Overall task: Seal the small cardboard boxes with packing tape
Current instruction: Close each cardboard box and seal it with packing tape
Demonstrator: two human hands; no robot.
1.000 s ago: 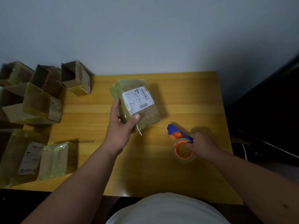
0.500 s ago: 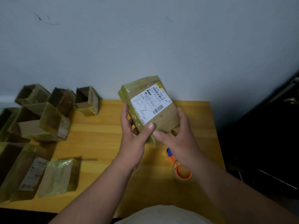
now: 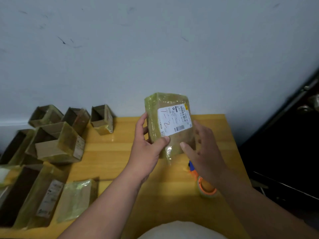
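A small cardboard box (image 3: pixel 170 102), wrapped in yellowish tape and bearing a white label marked "1-2", is held upright above the yellow table (image 3: pixel 117 157). My left hand (image 3: pixel 146 149) grips its left edge, thumb on the front face. My right hand (image 3: pixel 202 152) is beside the box's lower right with fingers spread, thumb near the front; contact is unclear. A loose strip of tape hangs from the box's bottom. The tape dispenser (image 3: pixel 204 185), orange and blue with a clear roll, lies on the table under my right wrist.
Several open taped boxes (image 3: pixel 60 144) crowd the table's left side and rear left corner. A flat taped box (image 3: pixel 77 197) lies near the front left. A dark cabinet (image 3: pixel 284 144) stands to the right, a pale wall behind.
My right hand left the tape dispenser and came up to the box. The box was lifted off the table and turned more upright. My right-hand fingers have since spread open.
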